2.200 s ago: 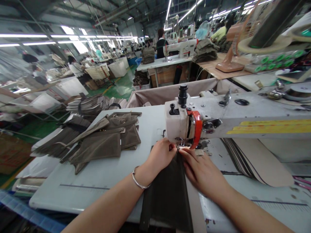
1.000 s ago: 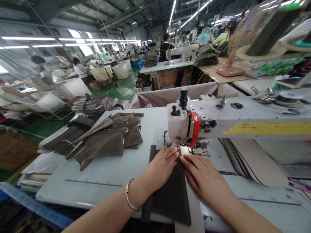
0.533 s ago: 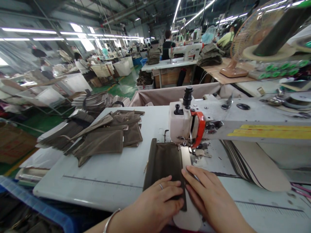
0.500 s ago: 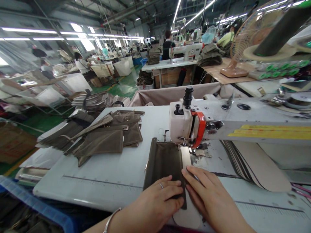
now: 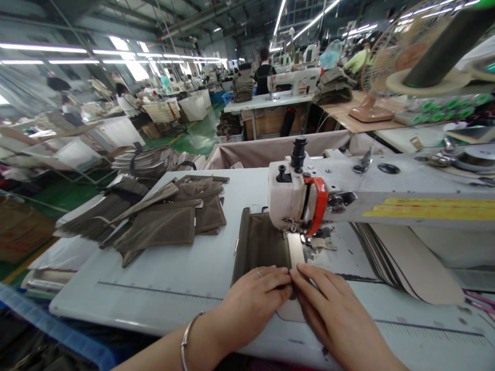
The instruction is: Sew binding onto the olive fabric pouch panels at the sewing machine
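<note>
A flat, dark olive panel (image 5: 263, 246), with a pale strip (image 5: 296, 251) along its right side, lies by the bench's (image 5: 162, 291) front edge under the machine (image 5: 294, 198). The left hand (image 5: 251, 304) and right hand (image 5: 328, 309) press its near end, fingers outstretched and gripping nothing.

Left hand (image 5: 251, 299), right hand (image 5: 332, 309) on fabric (image 5: 263, 242)

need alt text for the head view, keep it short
Two bare hands, left hand and right hand, press the near end of a dark fabric piece flat on a white table, its far end under a sewing machine. A pile of similar pieces lies to the left.
</note>
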The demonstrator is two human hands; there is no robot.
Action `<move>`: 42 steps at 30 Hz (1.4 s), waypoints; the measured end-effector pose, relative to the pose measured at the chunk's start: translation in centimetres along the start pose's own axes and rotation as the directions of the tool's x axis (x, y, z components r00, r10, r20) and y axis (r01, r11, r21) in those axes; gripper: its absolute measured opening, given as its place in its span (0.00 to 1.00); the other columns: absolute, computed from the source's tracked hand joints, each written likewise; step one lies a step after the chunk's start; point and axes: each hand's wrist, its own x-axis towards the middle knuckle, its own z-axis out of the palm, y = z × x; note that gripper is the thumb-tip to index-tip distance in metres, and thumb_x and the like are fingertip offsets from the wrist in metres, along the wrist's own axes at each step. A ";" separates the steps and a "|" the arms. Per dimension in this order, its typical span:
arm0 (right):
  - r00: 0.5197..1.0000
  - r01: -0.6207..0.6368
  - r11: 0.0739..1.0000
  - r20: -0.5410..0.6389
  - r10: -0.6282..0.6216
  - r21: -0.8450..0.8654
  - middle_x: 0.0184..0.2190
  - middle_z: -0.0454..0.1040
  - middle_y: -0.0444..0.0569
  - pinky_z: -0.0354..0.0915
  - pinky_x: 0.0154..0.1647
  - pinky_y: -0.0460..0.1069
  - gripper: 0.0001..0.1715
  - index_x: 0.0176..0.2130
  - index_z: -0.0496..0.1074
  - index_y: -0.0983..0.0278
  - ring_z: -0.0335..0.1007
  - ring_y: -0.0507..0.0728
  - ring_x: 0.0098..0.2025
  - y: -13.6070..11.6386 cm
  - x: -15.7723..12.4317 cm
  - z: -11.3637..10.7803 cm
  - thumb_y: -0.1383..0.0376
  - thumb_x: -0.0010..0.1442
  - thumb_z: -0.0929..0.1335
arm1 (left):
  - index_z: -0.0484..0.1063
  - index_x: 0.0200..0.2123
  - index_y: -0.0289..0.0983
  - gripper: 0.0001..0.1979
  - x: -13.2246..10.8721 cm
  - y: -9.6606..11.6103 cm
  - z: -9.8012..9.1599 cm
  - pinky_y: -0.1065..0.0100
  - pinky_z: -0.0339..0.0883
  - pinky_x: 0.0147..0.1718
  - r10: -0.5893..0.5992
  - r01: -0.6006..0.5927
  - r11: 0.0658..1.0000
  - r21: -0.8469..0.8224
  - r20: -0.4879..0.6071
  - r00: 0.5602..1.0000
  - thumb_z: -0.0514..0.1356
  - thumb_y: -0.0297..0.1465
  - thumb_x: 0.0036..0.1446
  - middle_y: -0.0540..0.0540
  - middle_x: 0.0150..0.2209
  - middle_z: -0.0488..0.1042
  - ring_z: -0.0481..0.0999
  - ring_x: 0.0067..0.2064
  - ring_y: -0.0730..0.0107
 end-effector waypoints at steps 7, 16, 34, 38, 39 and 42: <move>1.000 -0.019 1.000 0.021 0.019 -0.009 0.58 0.64 0.54 0.63 0.55 0.60 0.28 0.63 0.60 0.61 0.61 0.63 0.58 0.1 0.2 0.2 0.67 0.64 0.63 | 0.69 0.53 0.33 0.15 0.5 -1.0 0.0 0.64 0.60 0.63 -0.028 0.029 0.996 -0.086 0.008 1.000 0.50 0.25 0.67 0.43 0.54 0.73 0.67 0.61 0.66; 1.000 -0.020 1.000 0.019 0.020 -0.005 0.56 0.66 0.53 0.64 0.52 0.58 0.26 0.62 0.61 0.62 0.63 0.61 0.55 0.1 1.3 -0.2 0.65 0.66 0.63 | 0.70 0.51 0.34 0.13 2.0 -3.1 0.2 0.63 0.62 0.61 -0.053 0.053 0.999 -0.011 0.020 0.998 0.53 0.23 0.65 0.43 0.54 0.73 0.69 0.59 0.66; 0.996 -0.073 0.994 0.035 0.076 -0.076 0.57 0.67 0.53 0.61 0.49 0.59 0.28 0.62 0.62 0.63 0.64 0.63 0.51 1.5 4.7 -0.3 0.59 0.65 0.64 | 0.73 0.45 0.35 0.09 5.3 -6.5 0.8 0.63 0.68 0.54 -0.157 0.158 0.987 0.012 -0.058 0.986 0.56 0.23 0.62 0.44 0.47 0.75 0.74 0.50 0.65; 0.994 -0.101 0.991 0.024 0.103 -0.092 0.59 0.65 0.52 0.61 0.49 0.59 0.28 0.62 0.61 0.63 0.63 0.64 0.51 1.4 4.9 0.0 0.58 0.66 0.63 | 0.73 0.47 0.36 0.11 5.6 -7.1 1.3 0.61 0.67 0.55 -0.174 0.174 0.985 -0.009 -0.099 0.980 0.55 0.24 0.63 0.44 0.48 0.75 0.74 0.51 0.65; 0.994 -0.103 0.990 0.022 0.106 -0.092 0.59 0.65 0.52 0.61 0.49 0.59 0.28 0.62 0.61 0.64 0.63 0.64 0.51 1.4 5.0 0.1 0.58 0.66 0.63 | 0.73 0.47 0.36 0.11 5.6 -7.1 1.3 0.61 0.67 0.55 -0.175 0.175 0.984 -0.011 -0.112 0.978 0.55 0.24 0.63 0.44 0.48 0.76 0.74 0.51 0.65; 0.994 -0.107 0.990 0.024 0.110 -0.086 0.59 0.65 0.53 0.60 0.49 0.59 0.28 0.62 0.60 0.64 0.63 0.64 0.51 1.4 5.0 0.1 0.59 0.65 0.63 | 0.74 0.45 0.36 0.11 5.6 -7.1 1.4 0.62 0.69 0.54 -0.177 0.177 0.984 -0.013 -0.148 0.973 0.56 0.23 0.62 0.45 0.46 0.77 0.75 0.50 0.65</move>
